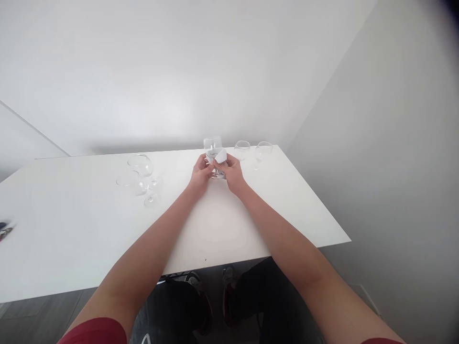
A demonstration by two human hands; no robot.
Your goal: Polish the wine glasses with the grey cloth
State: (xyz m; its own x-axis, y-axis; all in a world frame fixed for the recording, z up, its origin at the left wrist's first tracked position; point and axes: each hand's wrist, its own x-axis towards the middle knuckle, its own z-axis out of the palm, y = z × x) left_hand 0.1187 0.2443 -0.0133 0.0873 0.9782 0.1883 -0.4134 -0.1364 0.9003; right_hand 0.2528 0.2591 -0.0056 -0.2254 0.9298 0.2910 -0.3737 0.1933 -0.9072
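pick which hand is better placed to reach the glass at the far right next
Likely the right hand: it is nearer the far-right glass, while the left hand is across the held glass from it.

On the table [218,229] I have two wine glasses [142,166] left of the held wine glass [213,144], and another pair of glasses [264,151] right of it. Behind it I see the wall [215,71].
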